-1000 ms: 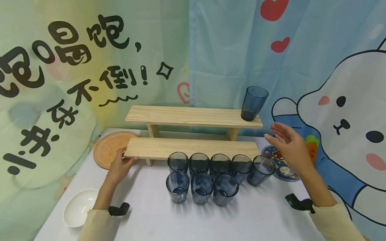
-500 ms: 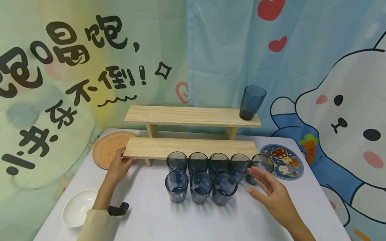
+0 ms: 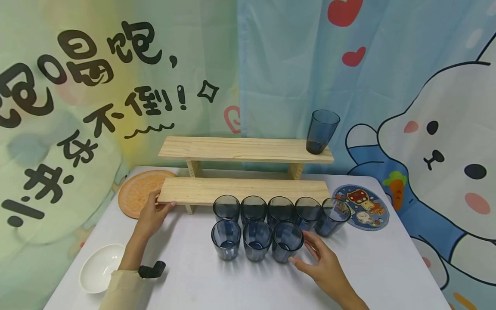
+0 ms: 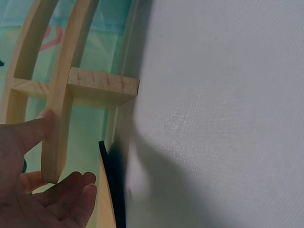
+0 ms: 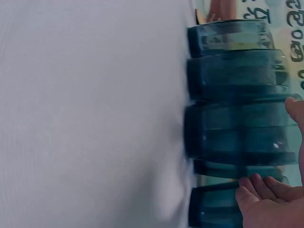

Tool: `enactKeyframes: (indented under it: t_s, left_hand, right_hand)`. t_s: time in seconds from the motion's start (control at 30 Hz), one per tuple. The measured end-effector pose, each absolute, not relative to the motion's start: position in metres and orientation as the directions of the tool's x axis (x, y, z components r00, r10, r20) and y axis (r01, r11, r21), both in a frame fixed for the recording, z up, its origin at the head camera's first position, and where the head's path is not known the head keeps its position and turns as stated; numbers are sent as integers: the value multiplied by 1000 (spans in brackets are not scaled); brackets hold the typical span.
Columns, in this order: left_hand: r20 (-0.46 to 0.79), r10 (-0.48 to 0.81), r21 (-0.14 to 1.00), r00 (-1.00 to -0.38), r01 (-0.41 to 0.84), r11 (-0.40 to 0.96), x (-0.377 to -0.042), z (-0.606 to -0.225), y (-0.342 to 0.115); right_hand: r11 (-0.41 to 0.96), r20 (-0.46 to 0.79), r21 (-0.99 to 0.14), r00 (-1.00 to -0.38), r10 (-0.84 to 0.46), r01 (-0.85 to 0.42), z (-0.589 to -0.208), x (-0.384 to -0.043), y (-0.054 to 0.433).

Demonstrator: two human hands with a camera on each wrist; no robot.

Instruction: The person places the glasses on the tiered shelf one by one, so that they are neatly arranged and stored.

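My left hand point(image 3: 152, 214) holds the left end of the lower board of a two-tier wooden shelf point(image 3: 244, 189); in the left wrist view the thumb point(image 4: 35, 130) lies on the board's edge, the other fingers beyond it. My right hand point(image 3: 324, 268) is at the right side of the front-row right glass point(image 3: 286, 247), thumb and fingers spread about it. In the right wrist view a gap shows between those fingers point(image 5: 259, 190) and this glass point(image 5: 237, 133). Several blue tinted glasses point(image 3: 226, 245) stand upright in two rows before the shelf. Another glass point(image 3: 322, 131) stands on the upper board's right end.
A white bowl point(image 3: 101, 269) sits at the table's left, below a round tan board point(image 3: 133, 193). A round patterned mat point(image 3: 368, 211) lies right of the shelf. Printed curtains hang behind the white table point(image 3: 217, 288).
My right hand has come down from beside the upper glass, leftward and nearer, to the front-row right glass. The left hand stays on the board; the glasses have not moved.
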State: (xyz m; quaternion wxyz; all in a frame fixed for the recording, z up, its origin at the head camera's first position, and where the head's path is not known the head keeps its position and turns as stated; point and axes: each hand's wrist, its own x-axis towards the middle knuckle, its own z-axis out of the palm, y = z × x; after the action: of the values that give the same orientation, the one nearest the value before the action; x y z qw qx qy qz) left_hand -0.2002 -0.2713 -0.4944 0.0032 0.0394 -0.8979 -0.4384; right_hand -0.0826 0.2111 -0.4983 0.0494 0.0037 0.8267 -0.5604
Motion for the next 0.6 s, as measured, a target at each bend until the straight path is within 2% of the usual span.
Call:
enactKeyframes:
  t_s: [0.3, 0.6]
  left_hand:
    - [-33, -79, 788, -996, -75, 611, -199, -491, -269]
    - [-30, -76, 794, -997, -70, 603, -199, -492, -270]
  right_hand:
    - [425, -52, -905, -995, -83, 11, -511, -92, 200]
    - [336, 13, -941, -997, -82, -40, -518, -94, 193]
